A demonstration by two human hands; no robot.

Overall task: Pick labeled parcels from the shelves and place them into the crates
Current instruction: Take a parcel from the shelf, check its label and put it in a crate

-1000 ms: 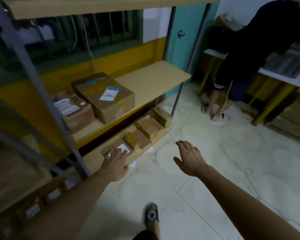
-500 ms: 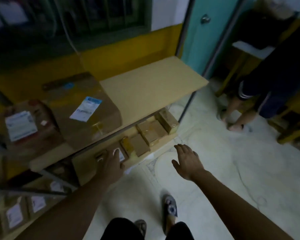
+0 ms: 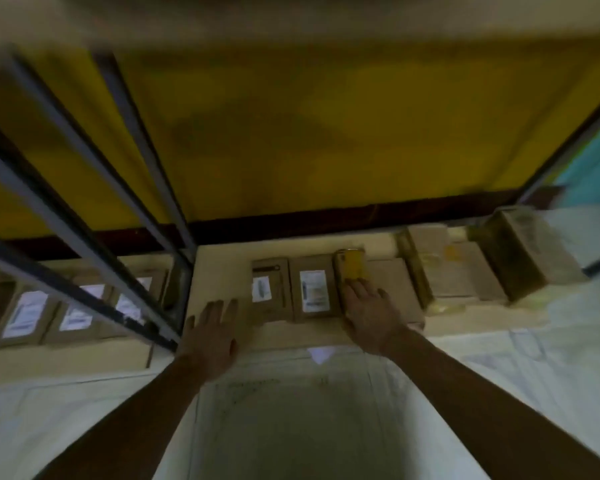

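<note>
Down at the bottom shelf point(image 3: 222, 263): our left hand point(image 3: 210, 329) lies flat, right hand point(image 3: 368, 315) spread over parcels point(image 3: 313, 289), nothing gripped yet, crates unseen.

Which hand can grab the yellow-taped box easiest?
Right. The right hand lies on the yellow-taped box, fingers straight; the left hand rests flat farther left on the shelf.

cam: head — one wide-angle view, worn on the person's head | faces: forward and steeply down; onto the lowest shelf board point(image 3: 222, 268) and the pale floor point(image 3: 291, 427) before it | range: near the shelf front; frame blurred | overlap: single view only
</note>
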